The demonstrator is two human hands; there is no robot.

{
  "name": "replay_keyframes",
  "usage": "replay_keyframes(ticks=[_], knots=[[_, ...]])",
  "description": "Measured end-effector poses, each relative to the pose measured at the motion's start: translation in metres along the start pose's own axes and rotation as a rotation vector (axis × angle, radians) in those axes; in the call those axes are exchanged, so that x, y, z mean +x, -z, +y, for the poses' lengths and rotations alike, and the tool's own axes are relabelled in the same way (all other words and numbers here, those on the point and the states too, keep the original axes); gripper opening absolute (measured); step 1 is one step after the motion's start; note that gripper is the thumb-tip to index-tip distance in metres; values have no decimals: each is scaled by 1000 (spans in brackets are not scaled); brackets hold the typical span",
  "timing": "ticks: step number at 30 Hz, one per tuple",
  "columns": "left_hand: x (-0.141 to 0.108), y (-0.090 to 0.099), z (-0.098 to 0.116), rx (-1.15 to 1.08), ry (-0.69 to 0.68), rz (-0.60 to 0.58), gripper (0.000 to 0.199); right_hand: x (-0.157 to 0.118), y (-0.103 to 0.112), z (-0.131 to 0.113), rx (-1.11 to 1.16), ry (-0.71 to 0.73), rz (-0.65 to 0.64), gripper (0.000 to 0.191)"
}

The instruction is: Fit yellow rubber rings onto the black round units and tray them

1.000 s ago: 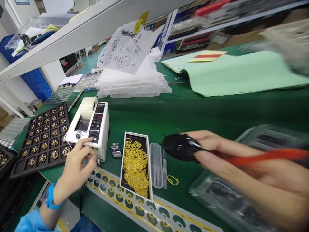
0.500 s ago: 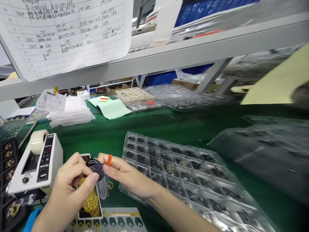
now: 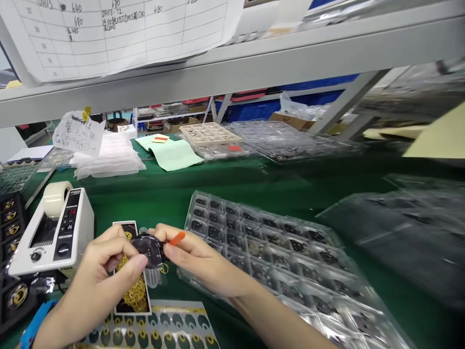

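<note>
Between my two hands is a small round black part (image 3: 149, 250) with a glossy face, which looks like a watch case. My left hand (image 3: 105, 271) pinches its left edge with thumb and fingers. On the other side my right hand (image 3: 194, 259) grips the right edge, and a thin orange stick (image 3: 178, 238) pokes out between its fingers; what the stick belongs to is hidden. Below the hands lies a shallow box (image 3: 136, 293) full of thin yellow rings. One loose yellow ring (image 3: 164, 268) rests beside it, near a clear plastic piece (image 3: 154, 278).
A white tape dispenser (image 3: 54, 232) stands left, beside a black tray (image 3: 14, 295) of round parts. A clear compartment tray (image 3: 269, 252) of black parts fills the right. A sticker sheet (image 3: 181, 329) lies in front. The shelf beam (image 3: 232, 72) crosses above.
The view has tipped downward a little. The black part has turned so that its glossy face shows more, and the orange stick has swung toward the right. Both hands keep their grip.
</note>
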State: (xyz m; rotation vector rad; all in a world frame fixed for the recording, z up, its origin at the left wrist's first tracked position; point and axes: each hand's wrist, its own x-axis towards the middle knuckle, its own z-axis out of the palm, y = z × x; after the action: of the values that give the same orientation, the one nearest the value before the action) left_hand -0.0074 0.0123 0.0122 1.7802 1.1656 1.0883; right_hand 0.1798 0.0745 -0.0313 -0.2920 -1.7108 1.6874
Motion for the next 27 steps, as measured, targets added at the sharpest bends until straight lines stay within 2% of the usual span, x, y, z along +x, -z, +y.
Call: replay_keyframes(ticks=[6, 13, 27], knots=[[1, -1, -2, -20, 27, 6, 28, 0, 1, 1, -66, -26, 14, 50], [1, -2, -6, -26, -4, 12, 27, -1, 1, 1, -59, -29, 17, 48], [-1, -3, -7, 98, -63, 43, 28, -2, 2, 4, -111, -2, 8, 47]])
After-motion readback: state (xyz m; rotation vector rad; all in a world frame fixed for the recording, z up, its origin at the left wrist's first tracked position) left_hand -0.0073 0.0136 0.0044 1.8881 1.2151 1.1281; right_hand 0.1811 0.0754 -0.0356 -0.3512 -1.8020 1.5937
